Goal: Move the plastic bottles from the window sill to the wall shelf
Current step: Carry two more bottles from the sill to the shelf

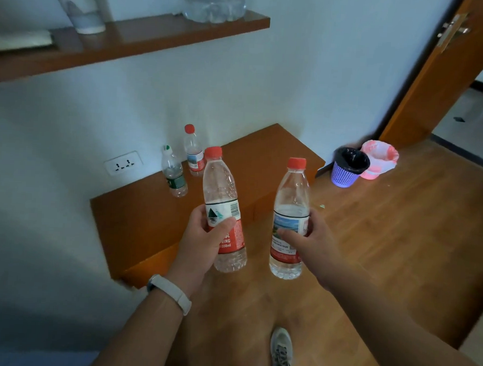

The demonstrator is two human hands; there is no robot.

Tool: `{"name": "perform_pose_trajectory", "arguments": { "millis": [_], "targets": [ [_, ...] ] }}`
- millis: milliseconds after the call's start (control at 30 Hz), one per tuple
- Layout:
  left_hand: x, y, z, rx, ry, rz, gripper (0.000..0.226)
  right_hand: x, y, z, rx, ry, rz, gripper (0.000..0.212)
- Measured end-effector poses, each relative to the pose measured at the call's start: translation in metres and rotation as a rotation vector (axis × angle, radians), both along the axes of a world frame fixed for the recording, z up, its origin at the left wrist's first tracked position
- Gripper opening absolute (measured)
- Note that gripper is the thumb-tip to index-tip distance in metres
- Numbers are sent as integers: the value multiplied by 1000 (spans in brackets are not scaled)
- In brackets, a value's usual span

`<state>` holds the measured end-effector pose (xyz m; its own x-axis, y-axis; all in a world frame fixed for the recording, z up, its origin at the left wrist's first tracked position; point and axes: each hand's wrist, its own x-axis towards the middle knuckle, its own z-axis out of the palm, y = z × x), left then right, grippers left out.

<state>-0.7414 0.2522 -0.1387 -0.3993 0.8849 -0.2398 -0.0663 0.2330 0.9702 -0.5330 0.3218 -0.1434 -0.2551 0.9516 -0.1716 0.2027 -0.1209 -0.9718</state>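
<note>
My left hand (201,242) grips a clear plastic bottle with a red cap and red label (224,198), held upright. In my right hand (312,242) is a second red-capped bottle (291,196) with a scenic label, also upright. Both are held in the air in front of a low wooden ledge (264,156). On that ledge by the wall stand a green-labelled bottle (174,176) and a small red-capped bottle (193,151). The wooden wall shelf (147,38) runs across the upper left, above both hands.
The shelf carries a white cup (79,3), a large clear water jug (215,2) and a flat pale item at its left end. A purple bin (349,167) and pink bin (378,159) stand by the open door (441,81). A wall socket (123,162) sits left of the ledge.
</note>
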Motion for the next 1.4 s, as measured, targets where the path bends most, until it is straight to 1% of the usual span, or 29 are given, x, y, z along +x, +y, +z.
{"name": "perform_pose_trajectory", "arguments": {
  "millis": [267,400,533,700,900,1033,1167,1267,1400],
  "targets": [
    [43,96,-1,38,87,89,61,44,104,-5,-14,8,30,52],
    [54,122,-10,20,94,138,62,52,139,-12,-21,-25,75,54],
    [43,140,-12,15,138,177,60,45,165,-17,-38,-61,109,53],
    [17,158,-15,-11,170,212,60,19,192,-25,-67,-47,131,52],
    [-18,183,-38,-61,127,246,61,-23,224,-38,-88,-129,210,51],
    [-45,211,-50,-88,107,238,64,-50,250,-42,-105,-179,219,52],
    [-69,240,-56,-63,91,214,57,-77,277,-44,-73,-248,239,54],
    [-83,257,-60,-67,86,187,57,-93,293,-48,-55,-242,233,54],
    [-99,264,-70,-89,96,174,62,-110,306,-54,-77,-233,233,57]
  ]
}}
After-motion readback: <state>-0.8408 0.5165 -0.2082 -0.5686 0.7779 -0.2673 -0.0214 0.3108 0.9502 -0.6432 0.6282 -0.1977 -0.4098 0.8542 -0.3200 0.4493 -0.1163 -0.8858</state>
